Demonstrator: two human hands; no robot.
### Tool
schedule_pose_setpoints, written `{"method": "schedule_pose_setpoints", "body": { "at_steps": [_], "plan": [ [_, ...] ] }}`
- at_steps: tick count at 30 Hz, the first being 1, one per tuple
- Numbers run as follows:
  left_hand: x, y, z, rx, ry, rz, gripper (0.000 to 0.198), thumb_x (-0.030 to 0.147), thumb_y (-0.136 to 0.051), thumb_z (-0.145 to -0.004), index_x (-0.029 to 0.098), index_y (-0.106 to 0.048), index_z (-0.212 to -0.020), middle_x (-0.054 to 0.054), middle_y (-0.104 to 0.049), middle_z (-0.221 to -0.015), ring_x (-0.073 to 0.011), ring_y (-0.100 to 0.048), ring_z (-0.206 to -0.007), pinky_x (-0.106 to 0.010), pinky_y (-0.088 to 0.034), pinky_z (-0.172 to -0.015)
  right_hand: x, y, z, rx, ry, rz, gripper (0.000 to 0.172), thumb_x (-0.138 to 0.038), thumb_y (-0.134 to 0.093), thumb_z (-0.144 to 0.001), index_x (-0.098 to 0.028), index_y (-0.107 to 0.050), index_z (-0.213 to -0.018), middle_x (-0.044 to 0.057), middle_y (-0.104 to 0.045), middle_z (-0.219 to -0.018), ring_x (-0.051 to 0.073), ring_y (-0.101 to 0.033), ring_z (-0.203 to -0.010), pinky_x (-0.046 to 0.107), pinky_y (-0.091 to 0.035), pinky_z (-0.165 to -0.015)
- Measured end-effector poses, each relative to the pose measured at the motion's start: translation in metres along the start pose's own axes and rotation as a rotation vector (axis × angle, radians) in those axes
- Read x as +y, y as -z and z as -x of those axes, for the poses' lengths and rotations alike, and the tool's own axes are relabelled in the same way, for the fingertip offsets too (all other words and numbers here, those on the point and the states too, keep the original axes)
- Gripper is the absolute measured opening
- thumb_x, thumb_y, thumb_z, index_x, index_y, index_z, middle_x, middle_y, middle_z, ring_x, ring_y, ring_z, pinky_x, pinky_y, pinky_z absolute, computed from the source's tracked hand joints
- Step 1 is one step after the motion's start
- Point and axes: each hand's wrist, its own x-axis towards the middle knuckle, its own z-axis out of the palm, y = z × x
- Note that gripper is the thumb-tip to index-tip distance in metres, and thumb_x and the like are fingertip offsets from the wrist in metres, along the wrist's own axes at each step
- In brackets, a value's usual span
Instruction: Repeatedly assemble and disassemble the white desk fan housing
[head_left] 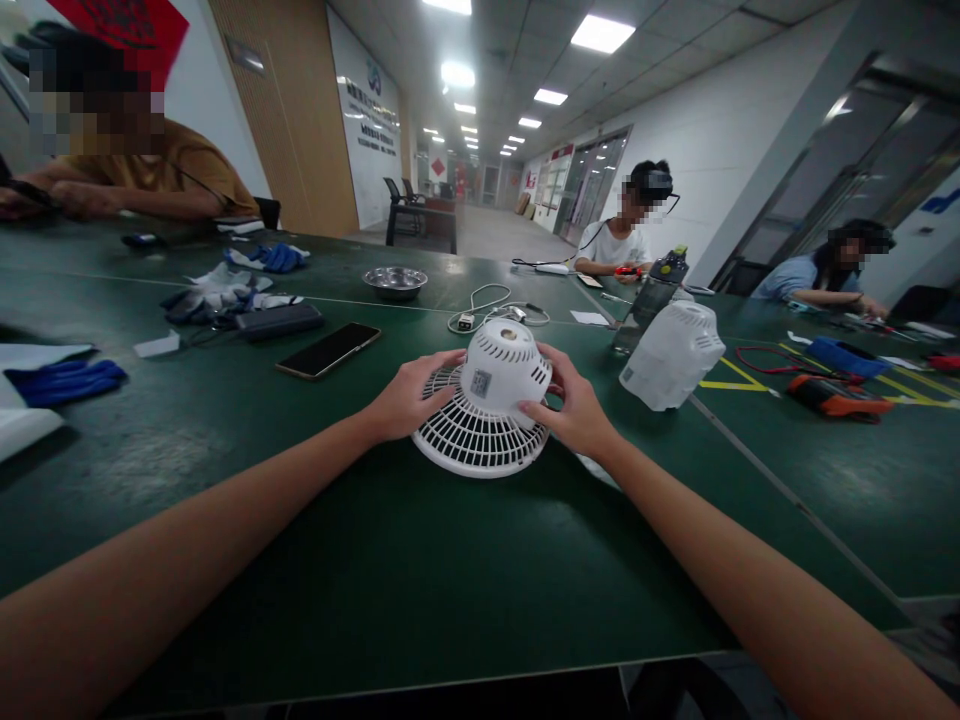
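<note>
A white round fan grille lies on the green table. On it stands a white slotted motor housing with a small printed label on its side. My left hand grips the left side of the housing, its fingers curled behind it and partly hidden. From the right, my right hand holds the same housing, thumb at its front and fingers at its upper right edge. A white cable with a plug lies coiled just behind the housing.
Around lie a phone, a metal bowl, gloves, a black case, a white plastic cover, a bottle and an orange meter. Several people sit at the green table.
</note>
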Motion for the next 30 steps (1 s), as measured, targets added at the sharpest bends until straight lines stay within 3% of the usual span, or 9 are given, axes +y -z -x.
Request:
{"method": "schedule_pose_setpoints", "body": {
  "at_steps": [4, 9, 19, 30],
  "plan": [
    [0.006, 0.004, -0.002, -0.032, -0.073, -0.125, 0.068, 0.057, -0.055, -0.092, 0.024, -0.043, -0.15, -0.013, -0.064, -0.133, -0.0337, -0.057, -0.121, -0.057, -0.041, -0.104, -0.003, 0.002, 0.001, -0.018, 0.035, 0.004, 0.077, -0.038, -0.079, -0.079, -0.03, -0.042, -0.147, 0.01, -0.062, -0.135, 0.032, -0.062, -0.12, 0.057, -0.055, -0.099],
    [0.01, 0.007, -0.004, -0.067, -0.16, -0.192, 0.063, 0.068, -0.063, -0.083, 0.019, -0.062, -0.121, -0.011, -0.062, -0.113, -0.0303, -0.059, -0.103, -0.05, -0.047, -0.09, -0.011, 0.001, 0.002, -0.087, 0.158, 0.074, 0.081, -0.041, -0.078, -0.079, -0.029, -0.041, -0.15, 0.011, -0.055, -0.147, 0.034, -0.058, -0.127, 0.058, -0.051, -0.106],
    [0.008, 0.004, -0.005, -0.102, -0.127, -0.166, 0.062, 0.066, -0.069, -0.079, 0.019, -0.066, -0.119, -0.011, -0.06, -0.117, -0.0312, -0.058, -0.106, -0.051, -0.047, -0.091, -0.016, 0.0, 0.001, -0.124, 0.125, 0.169, 0.09, -0.044, -0.079, -0.079, -0.026, -0.035, -0.155, 0.013, -0.055, -0.147, 0.035, -0.057, -0.13, 0.06, -0.049, -0.108],
    [0.009, 0.003, -0.005, -0.097, -0.1, -0.181, 0.067, 0.07, -0.067, -0.078, 0.021, -0.064, -0.124, -0.012, -0.061, -0.121, -0.033, -0.057, -0.107, -0.054, -0.046, -0.092, -0.019, -0.001, 0.003, -0.12, 0.112, 0.122, 0.087, -0.045, -0.079, -0.08, -0.029, -0.038, -0.154, 0.011, -0.055, -0.148, 0.036, -0.057, -0.129, 0.062, -0.05, -0.106]
  ]
}}
